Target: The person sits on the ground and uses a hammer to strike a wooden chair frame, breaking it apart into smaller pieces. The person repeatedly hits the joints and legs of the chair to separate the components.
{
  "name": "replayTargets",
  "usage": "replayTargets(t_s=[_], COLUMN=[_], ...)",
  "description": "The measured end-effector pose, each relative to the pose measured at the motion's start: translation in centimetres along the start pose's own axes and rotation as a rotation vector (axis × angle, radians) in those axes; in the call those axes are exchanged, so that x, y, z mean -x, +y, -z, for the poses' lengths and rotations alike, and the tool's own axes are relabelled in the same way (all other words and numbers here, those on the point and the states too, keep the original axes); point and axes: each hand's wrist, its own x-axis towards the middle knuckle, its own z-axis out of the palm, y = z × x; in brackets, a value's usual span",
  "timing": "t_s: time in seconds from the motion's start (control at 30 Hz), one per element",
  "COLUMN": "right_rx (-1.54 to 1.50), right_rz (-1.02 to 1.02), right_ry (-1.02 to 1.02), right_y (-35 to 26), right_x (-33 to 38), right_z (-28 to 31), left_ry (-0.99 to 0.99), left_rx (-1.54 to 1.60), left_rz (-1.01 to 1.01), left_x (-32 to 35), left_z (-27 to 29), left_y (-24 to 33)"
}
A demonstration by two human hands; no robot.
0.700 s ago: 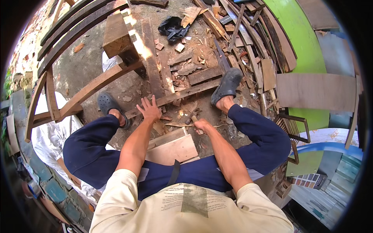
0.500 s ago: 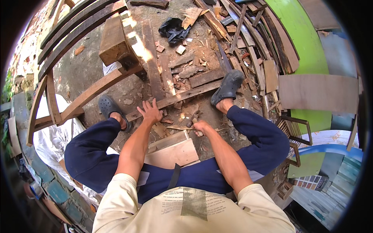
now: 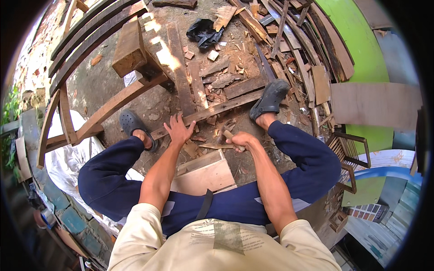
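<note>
A long narrow wooden strip point(image 3: 221, 108) lies slantwise across the ground between my feet. My left hand point(image 3: 179, 132) rests against its near edge, fingers spread and holding nothing. To the right, my right hand point(image 3: 242, 139) is closed round the wooden handle of a hammer point(image 3: 228, 134), whose dark head is partly lost among the debris. Just below it a thin splintered sliver of wood point(image 3: 212, 146) lies on the ground. A pale wooden box or board piece point(image 3: 203, 176) sits right in front of my lap.
A wooden frame with curved slats point(image 3: 122, 103) and a thick block point(image 3: 129, 49) stands at left. Beyond the strip lie scrap planks point(image 3: 244, 87) and a black plastic bag point(image 3: 204, 34). Stacked boards point(image 3: 323, 40) line the right, with a small slatted rack point(image 3: 348, 151) nearer.
My right hand has risen slightly away from the ground and turned, and the hammer's handle now shows more. My left hand stays on the strip. The view has shifted a little.
</note>
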Motion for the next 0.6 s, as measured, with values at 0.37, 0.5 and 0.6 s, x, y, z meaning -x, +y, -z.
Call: replayTargets(t_s=[0.37, 0.5, 0.6], right_rx=[0.033, 0.381, 0.452], right_rz=[0.300, 0.220, 0.094], right_ry=[-0.077, 0.091, 0.128], right_y=[-4.8, -5.5, -5.2], right_x=[6.1, 6.2, 5.1], right_z=[1.1, 2.4, 3.6], left_ry=[0.100, -0.033, -0.063], left_rx=[0.487, 0.572, 0.444], left_rz=[0.097, 0.218, 0.204], left_x=[-3.0, -6.4, -8.9], left_z=[3.2, 2.2, 0.6], left_y=[3.9, 4.6, 5.9])
